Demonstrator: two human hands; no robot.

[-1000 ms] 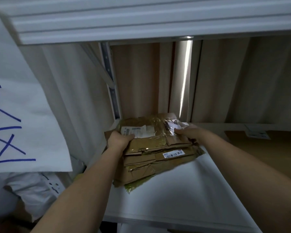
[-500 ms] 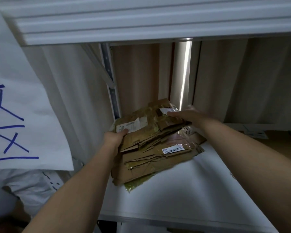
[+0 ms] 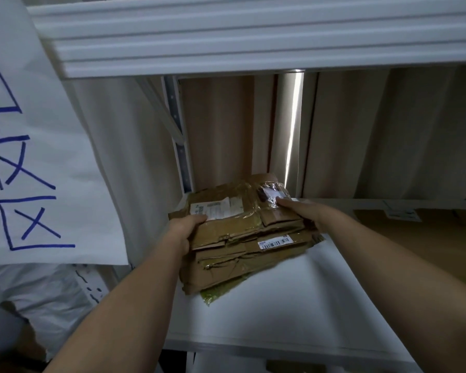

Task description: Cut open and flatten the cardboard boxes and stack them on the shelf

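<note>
Brown flattened cardboard, top piece being seated on the stack, back-left corner of the shelf (image 3: 293, 313).

Left hand (image 3: 182, 228) grips the top flattened box (image 3: 226, 219) at its near-left edge, thumb over the top, fingers hidden underneath; likely steadying it so edges line up. Between the two grips: the white label and taped seam. Right hand (image 3: 311, 211) lies on the far-right corner, fingertips pressing the crinkled tape down, probably to keep flaps flat. Below both grips sits the stack of flattened boxes (image 3: 240, 261).
</note>
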